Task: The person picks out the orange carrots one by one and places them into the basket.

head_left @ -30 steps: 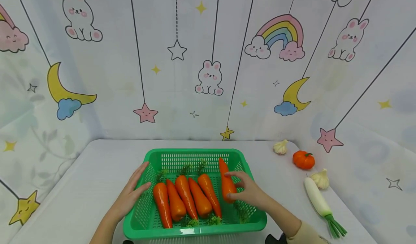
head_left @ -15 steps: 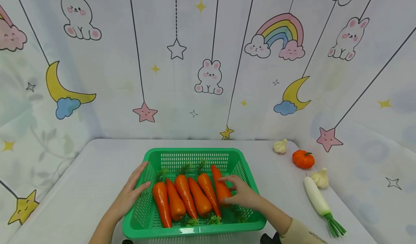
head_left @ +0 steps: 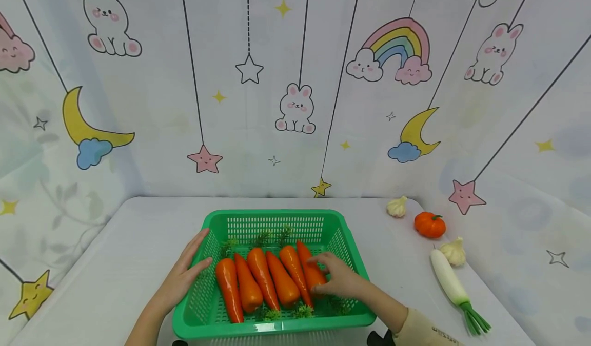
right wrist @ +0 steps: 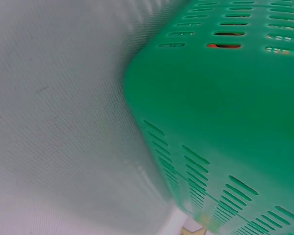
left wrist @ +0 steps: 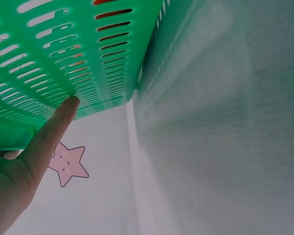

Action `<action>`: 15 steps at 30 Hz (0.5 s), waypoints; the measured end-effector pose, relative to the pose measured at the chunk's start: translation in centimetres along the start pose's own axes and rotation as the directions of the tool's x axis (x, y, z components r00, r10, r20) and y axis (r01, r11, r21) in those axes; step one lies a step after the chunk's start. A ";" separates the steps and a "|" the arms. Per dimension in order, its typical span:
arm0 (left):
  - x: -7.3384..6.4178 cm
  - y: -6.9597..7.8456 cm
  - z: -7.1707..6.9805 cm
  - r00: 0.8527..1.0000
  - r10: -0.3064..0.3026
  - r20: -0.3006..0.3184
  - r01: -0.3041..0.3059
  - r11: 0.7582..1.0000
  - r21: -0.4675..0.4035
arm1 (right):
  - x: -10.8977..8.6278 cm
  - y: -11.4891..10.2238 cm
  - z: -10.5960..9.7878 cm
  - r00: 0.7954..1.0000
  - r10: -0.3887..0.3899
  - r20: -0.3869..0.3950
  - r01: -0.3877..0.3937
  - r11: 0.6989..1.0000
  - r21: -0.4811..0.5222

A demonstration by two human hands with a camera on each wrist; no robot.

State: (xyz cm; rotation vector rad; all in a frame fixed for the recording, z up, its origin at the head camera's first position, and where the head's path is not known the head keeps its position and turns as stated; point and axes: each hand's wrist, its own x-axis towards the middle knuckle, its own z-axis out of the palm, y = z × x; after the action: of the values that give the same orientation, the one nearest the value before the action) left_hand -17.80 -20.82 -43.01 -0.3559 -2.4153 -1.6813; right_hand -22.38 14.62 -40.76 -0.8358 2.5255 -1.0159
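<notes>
A green plastic basket (head_left: 272, 327) stands on the table with several orange carrots lying side by side in it, their leafy tops at differing ends. My left hand (head_left: 182, 274) holds the basket's left rim, thumb over the edge; in the left wrist view a finger (left wrist: 49, 132) touches the slotted outer wall. Inside the basket, my right hand (head_left: 339, 277) holds the rightmost carrot (head_left: 303, 253) near its thick end, thumb and index finger on either side. This carrot lies along its neighbour (head_left: 295, 271). The right wrist view shows only the basket's outside and the table.
On the table's right side are a garlic bulb (head_left: 396, 207), a small orange pumpkin (head_left: 430, 225), another garlic bulb (head_left: 454, 252) and a white radish (head_left: 449, 277) with green stalks. A cartoon-printed curtain (head_left: 249, 146) hangs behind the white table (head_left: 148, 238).
My right hand has moved the rightmost carrot left and lower, bringing it beside the other carrots. The left hand has stayed at the basket's rim.
</notes>
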 end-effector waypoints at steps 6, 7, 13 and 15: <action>0.0 0.1 -0.1 1.000 -0.005 0.000 0.005 1.000 0.005 | 0.1 -0.1 0.1 1.000 0.018 0.008 -0.018 0.999 -0.029; 0.0 0.1 -0.1 1.000 -0.006 0.000 0.006 1.000 0.004 | 0.1 -0.1 0.2 1.000 0.018 0.008 -0.017 0.999 -0.034; 0.0 0.2 -0.1 1.000 -0.008 0.001 0.008 1.000 -0.003 | 0.3 0.1 0.3 1.000 0.015 0.003 -0.015 0.996 -0.092; -0.1 0.1 0.0 1.000 -0.008 0.002 0.008 1.000 -0.006 | 0.3 0.2 0.3 1.000 0.017 0.002 -0.016 0.993 -0.115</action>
State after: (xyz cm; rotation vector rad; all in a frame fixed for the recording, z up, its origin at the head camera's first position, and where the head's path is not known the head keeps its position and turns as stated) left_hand -17.68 -20.81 -42.89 -0.3494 -2.4172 -1.6927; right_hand -22.55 14.39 -41.17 -0.8452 2.6045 -0.8704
